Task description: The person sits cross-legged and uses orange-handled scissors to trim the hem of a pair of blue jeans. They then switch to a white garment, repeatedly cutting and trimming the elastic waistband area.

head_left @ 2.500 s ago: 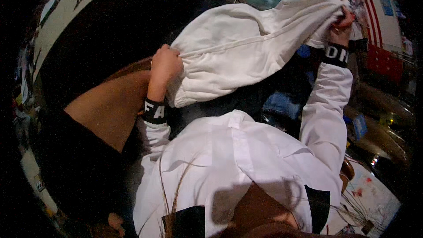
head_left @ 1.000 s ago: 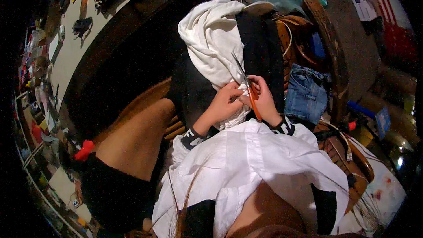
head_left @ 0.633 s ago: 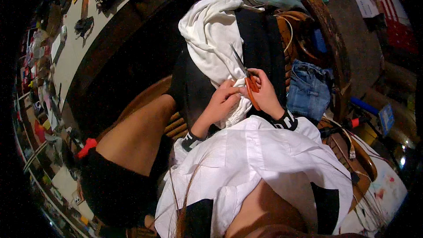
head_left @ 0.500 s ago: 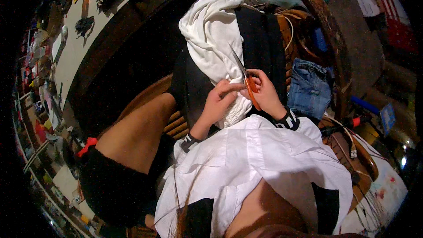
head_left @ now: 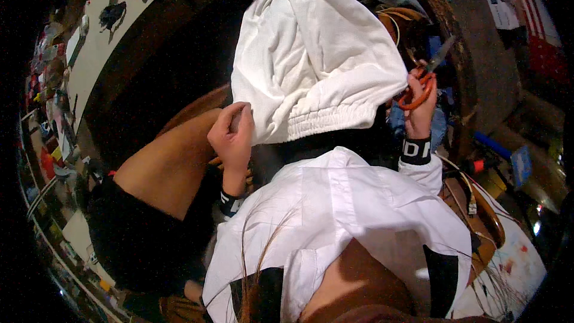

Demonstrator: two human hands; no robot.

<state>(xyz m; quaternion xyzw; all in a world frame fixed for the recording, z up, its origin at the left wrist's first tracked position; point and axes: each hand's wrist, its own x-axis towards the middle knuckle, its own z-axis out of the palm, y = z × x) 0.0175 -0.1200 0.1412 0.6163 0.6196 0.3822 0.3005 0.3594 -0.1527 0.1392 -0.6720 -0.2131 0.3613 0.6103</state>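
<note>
Wooden armrest (head_left: 458,66), jeans (head_left: 440,125) behind right fingers (head_left: 415,87) clamping scissors (head_left: 431,87), garment (head_left: 317,60); left fingers (head_left: 238,109) pinch garment.

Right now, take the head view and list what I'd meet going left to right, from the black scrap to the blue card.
Black scrap → left hand → white garment → right hand with the orange-handled scissors → blue card.
</note>
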